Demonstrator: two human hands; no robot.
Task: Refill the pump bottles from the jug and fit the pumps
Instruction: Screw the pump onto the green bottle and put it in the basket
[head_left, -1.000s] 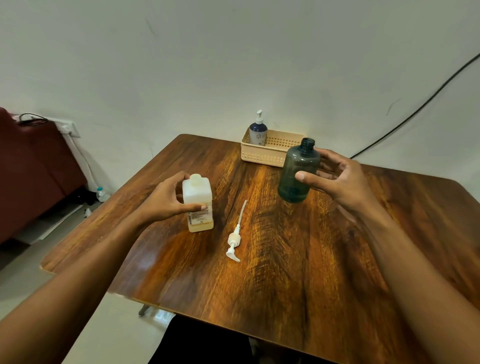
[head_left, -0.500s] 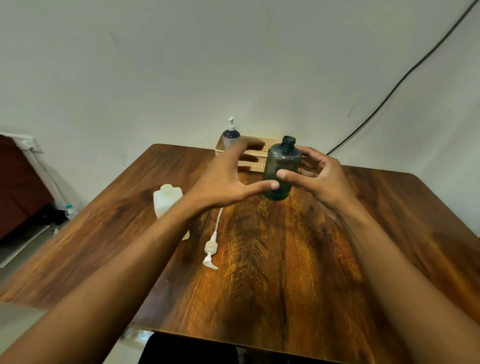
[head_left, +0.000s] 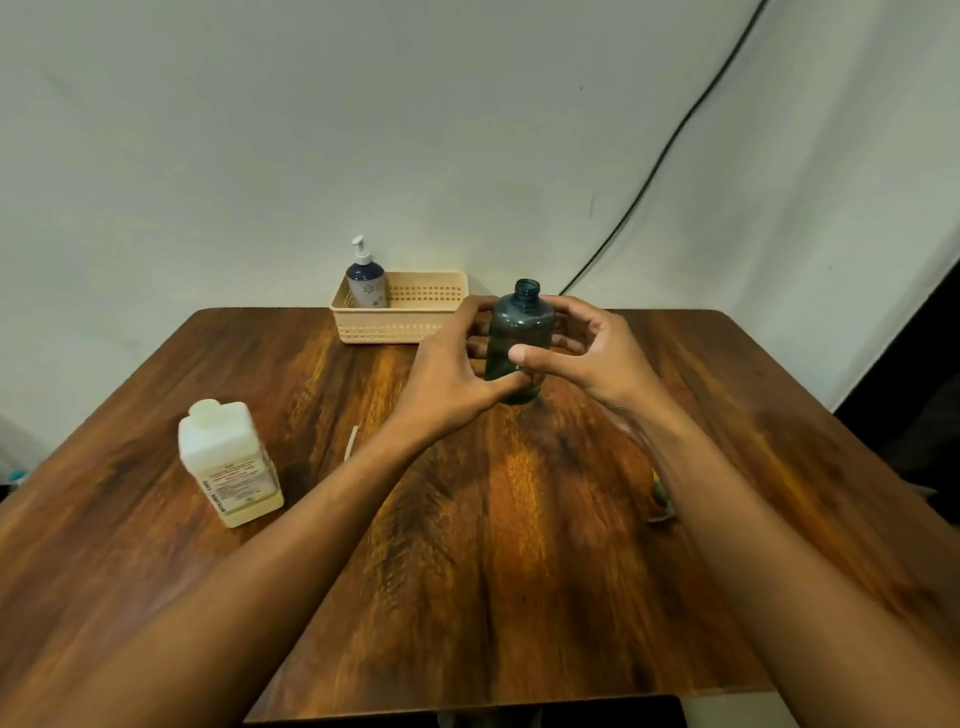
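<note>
A dark teal bottle with an open neck and no pump stands upright mid-table, between my two hands. My left hand curls round its left side, thumb at the lower front. From the right, my right hand holds it with the thumb across the front and the fingers behind. A white jug with a label and a closed cap stands at the left of the wooden table. Only the tip of the loose pump's white tube shows beside my left forearm; the pump head is hidden.
A beige slotted basket sits at the table's far edge, with a blue bottle with a white pump in its left end. A small greenish object lies by my right forearm. A black cable runs down the wall.
My left hand let go of the jug and came across to the teal bottle, now gripping it together with my right hand. The view has shifted, and my left forearm now covers the pump.
</note>
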